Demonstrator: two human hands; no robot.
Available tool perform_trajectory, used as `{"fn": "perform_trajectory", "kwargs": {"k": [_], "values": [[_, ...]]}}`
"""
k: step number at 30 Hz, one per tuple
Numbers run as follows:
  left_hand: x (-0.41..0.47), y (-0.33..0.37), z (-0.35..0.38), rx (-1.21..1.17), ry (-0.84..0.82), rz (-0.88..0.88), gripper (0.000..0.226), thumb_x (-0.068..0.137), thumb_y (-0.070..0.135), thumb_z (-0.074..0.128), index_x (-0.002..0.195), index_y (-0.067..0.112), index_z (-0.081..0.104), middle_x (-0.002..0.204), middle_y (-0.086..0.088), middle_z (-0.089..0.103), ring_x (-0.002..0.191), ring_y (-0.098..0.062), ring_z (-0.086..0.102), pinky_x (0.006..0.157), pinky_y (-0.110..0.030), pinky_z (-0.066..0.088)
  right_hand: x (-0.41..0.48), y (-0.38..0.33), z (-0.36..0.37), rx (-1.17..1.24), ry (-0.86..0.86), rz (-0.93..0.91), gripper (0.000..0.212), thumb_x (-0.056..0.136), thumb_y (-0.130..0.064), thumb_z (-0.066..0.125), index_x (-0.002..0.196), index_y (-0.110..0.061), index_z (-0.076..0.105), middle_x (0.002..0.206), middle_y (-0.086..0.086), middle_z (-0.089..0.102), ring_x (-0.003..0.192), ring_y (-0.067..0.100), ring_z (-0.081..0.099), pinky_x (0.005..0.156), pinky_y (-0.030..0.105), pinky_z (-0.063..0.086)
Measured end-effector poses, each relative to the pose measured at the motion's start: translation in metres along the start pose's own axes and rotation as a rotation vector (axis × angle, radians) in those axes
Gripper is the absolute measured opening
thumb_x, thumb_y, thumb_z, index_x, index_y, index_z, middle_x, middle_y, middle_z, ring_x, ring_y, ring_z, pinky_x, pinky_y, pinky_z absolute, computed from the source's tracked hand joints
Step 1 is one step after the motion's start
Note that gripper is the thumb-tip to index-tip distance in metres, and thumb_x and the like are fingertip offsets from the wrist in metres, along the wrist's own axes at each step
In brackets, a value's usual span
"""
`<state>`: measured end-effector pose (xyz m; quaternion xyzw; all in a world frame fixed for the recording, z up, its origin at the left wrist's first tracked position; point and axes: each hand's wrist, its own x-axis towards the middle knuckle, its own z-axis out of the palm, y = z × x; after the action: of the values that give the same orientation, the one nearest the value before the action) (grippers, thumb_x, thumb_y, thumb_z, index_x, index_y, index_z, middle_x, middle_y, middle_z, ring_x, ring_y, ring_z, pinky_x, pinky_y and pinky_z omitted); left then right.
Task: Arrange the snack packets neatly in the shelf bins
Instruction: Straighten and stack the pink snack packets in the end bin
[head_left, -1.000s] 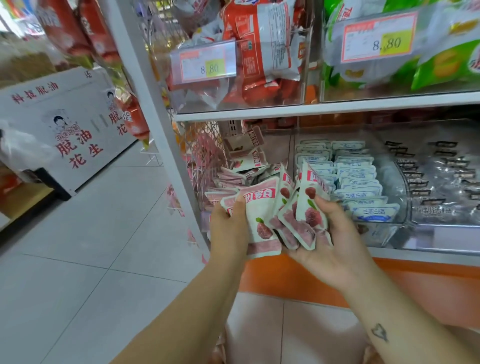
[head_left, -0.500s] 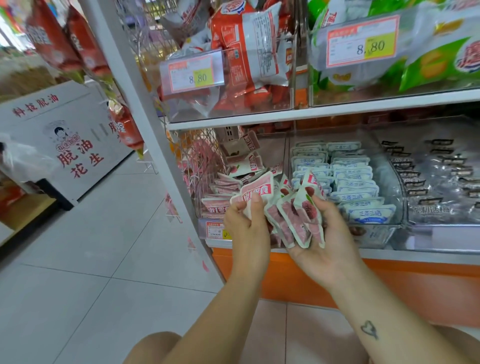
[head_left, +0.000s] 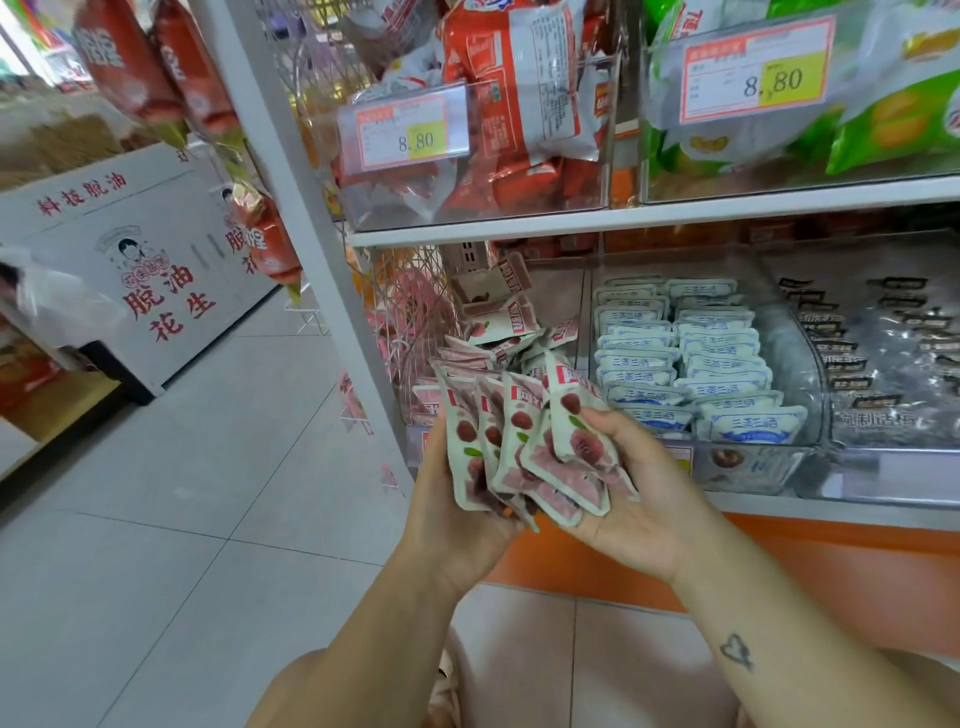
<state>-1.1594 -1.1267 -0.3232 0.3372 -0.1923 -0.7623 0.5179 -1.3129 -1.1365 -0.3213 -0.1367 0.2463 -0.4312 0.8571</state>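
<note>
Pink-and-white snack packets, each printed with a red fruit, stand fanned between both hands in front of the lower shelf's left end. Left hand: wrapped round the lower left edge of the fan, its fingers largely hidden behind the packets. Right hand: thumb pressed across the face of the rightmost packet, fingers curled beneath the bundle; a small heart tattoo marks the forearm.

Directly behind the fan, the left bin holds loose packets of the same kind, lying at mixed angles. The middle bin holds blue-and-white packets in two orderly, overlapping rows running front to back. The right bin holds silver packets with dark lettering, likewise in rows.

A white shelf board separates these from the upper tier, where clear bins hold red packets at the left and green packets at the right. A left price tag and a right price tag both read 8.80. An orange panel runs beneath the lower shelf's front edge. Grey floor tiles extend leftward to a white box bearing red characters.
</note>
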Motion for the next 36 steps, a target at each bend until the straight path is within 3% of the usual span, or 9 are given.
{"fn": "perform_trajectory", "kwargs": {"k": [3, 7, 13, 15, 20, 25, 28, 33, 36], "values": [[-0.002, 0.004, 0.003, -0.001, -0.046, 0.013, 0.053, 0.094, 0.046, 0.041, 0.130, 0.010, 0.057, 0.133, -0.012, 0.055, 0.114, -0.027, 0.055, 0.094, -0.037, 0.045, 0.004, -0.003, -0.001, -0.014, 0.013, 0.002, 0.077, 0.042, -0.022, 0.088, 0.115, -0.009, 0.067, 0.123, 0.014, 0.064, 0.115, 0.032, 0.059, 0.097, 0.046, 0.045], [0.002, 0.005, 0.009, 0.108, -0.021, 0.056, 0.054, 0.097, 0.041, 0.038, 0.137, 0.006, 0.049, 0.134, -0.017, 0.054, 0.122, -0.032, 0.053, 0.098, -0.040, 0.046, 0.005, 0.000, 0.000, -0.065, -0.047, 0.071, 0.062, 0.043, -0.021, 0.087, 0.101, -0.008, 0.073, 0.119, 0.020, 0.064, 0.112, 0.039, 0.058, 0.097, 0.061, 0.037], [0.004, 0.018, 0.005, 0.806, 0.159, 0.307, 0.022, 0.100, 0.036, 0.043, 0.102, 0.037, 0.065, 0.101, 0.005, 0.072, 0.097, -0.014, 0.068, 0.082, -0.032, 0.055, 0.007, 0.002, -0.004, -0.023, 0.017, 0.023, 0.077, 0.024, -0.021, 0.092, 0.097, -0.009, 0.072, 0.109, 0.018, 0.068, 0.088, 0.032, 0.066, 0.072, 0.040, 0.051], [0.004, 0.024, -0.001, 0.899, 0.217, 0.347, 0.020, 0.097, 0.041, 0.045, 0.098, 0.038, 0.064, 0.111, 0.001, 0.068, 0.104, -0.017, 0.064, 0.091, -0.043, 0.052, 0.006, -0.001, -0.003, -0.037, 0.007, -0.017, 0.072, 0.022, -0.021, 0.093, 0.091, -0.010, 0.075, 0.106, 0.016, 0.070, 0.085, 0.030, 0.069, 0.069, 0.037, 0.052], [-0.007, 0.020, 0.006, 0.891, 0.112, 0.337, 0.036, 0.091, 0.060, 0.047, 0.117, 0.036, 0.056, 0.114, 0.010, 0.066, 0.104, -0.008, 0.064, 0.094, -0.041, 0.050, -0.001, -0.004, 0.004, -0.098, -0.070, -0.156, 0.041, 0.059, -0.020, 0.076, 0.099, -0.010, 0.070, 0.096, 0.012, 0.072, 0.080, 0.023, 0.071, 0.058, 0.027, 0.056], [-0.017, 0.013, 0.027, 0.886, -0.034, 0.371, 0.044, 0.081, 0.034, 0.068, 0.119, 0.032, 0.047, 0.102, 0.020, 0.069, 0.096, -0.002, 0.067, 0.073, -0.014, 0.053, -0.001, -0.004, 0.006, -0.240, -0.100, -0.253, 0.068, 0.049, -0.035, 0.088, 0.110, -0.014, 0.069, 0.115, 0.012, 0.068, 0.103, 0.023, 0.066, 0.081, 0.031, 0.055], [-0.017, 0.013, 0.030, 0.902, -0.051, 0.376, 0.044, 0.084, 0.023, 0.069, 0.119, 0.032, 0.046, 0.103, 0.018, 0.069, 0.095, -0.002, 0.067, 0.071, -0.013, 0.052, -0.002, -0.008, 0.001, -0.215, -0.097, -0.219, 0.072, 0.040, -0.034, 0.092, 0.106, -0.012, 0.072, 0.119, 0.014, 0.065, 0.111, 0.025, 0.062, 0.102, 0.038, 0.043], [-0.020, 0.015, 0.039, 0.921, -0.172, 0.317, 0.044, 0.082, 0.023, 0.069, 0.118, 0.036, 0.047, 0.113, 0.010, 0.067, 0.100, -0.010, 0.067, 0.072, -0.019, 0.054, -0.013, -0.020, -0.003, -0.141, -0.181, -0.153, 0.059, 0.029, -0.017, 0.094, 0.085, -0.008, 0.078, 0.098, 0.014, 0.072, 0.089, 0.023, 0.071, 0.080, 0.034, 0.057], [-0.011, 0.015, 0.042, 1.108, -0.195, 0.296, 0.050, 0.079, 0.047, 0.070, 0.123, 0.045, 0.046, 0.126, 0.008, 0.057, 0.120, -0.016, 0.054, 0.095, -0.035, 0.049, -0.017, -0.024, -0.004, -0.177, -0.201, -0.164, 0.053, 0.032, -0.020, 0.094, 0.081, -0.010, 0.077, 0.095, 0.012, 0.072, 0.089, 0.022, 0.070, 0.078, 0.034, 0.058]]}}
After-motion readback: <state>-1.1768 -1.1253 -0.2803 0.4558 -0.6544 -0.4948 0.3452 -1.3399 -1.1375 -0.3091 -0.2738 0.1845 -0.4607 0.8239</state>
